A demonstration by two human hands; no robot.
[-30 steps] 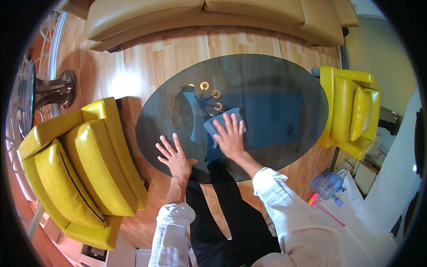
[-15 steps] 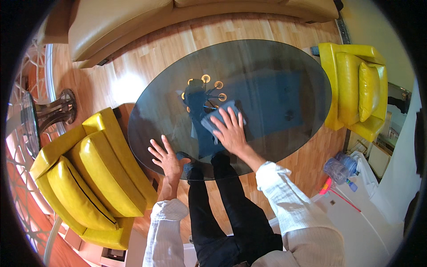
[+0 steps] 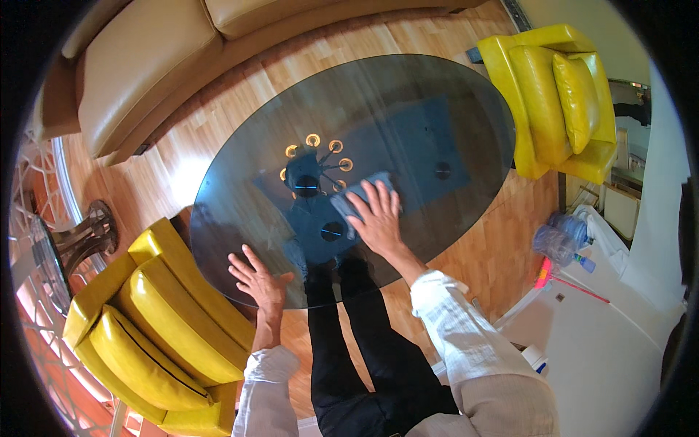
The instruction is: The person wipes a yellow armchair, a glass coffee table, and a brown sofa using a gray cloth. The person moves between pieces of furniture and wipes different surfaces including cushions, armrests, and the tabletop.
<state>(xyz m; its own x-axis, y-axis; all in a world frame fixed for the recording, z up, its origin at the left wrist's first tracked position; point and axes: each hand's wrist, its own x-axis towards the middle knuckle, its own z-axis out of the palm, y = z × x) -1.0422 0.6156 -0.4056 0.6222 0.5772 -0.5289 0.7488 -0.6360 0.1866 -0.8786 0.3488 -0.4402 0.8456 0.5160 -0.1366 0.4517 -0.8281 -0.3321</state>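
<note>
A large oval table with a dark glass top [image 3: 244, 189] stands in front of me. Near its left front edge, my left hand [image 3: 261, 282] rests with fingers spread and holds nothing. Farther in, right of the table's middle, my right hand [image 3: 378, 224] lies with outstretched fingers over a folded grey-blue cloth [image 3: 344, 207], pressing it against the glass. Part of the cloth is hidden under the palm and fingers. A ring of lamp lights and dark shapes mirror in the glass beside the cloth.
Yellow armchairs stand at the left [image 3: 164, 313] and the far right [image 3: 539, 109]. Beyond the table runs a tan sofa [image 3: 145, 65]. A small round glass side table [image 3: 54, 255] is at far left. Large clear plastic bottles [image 3: 555, 244] and a red-handled tool [image 3: 544, 273] lie on the right.
My right hand and the cloth have shifted a little to the right over the glass. My left hand stays near the table's left front edge. The whole view has turned slightly.
</note>
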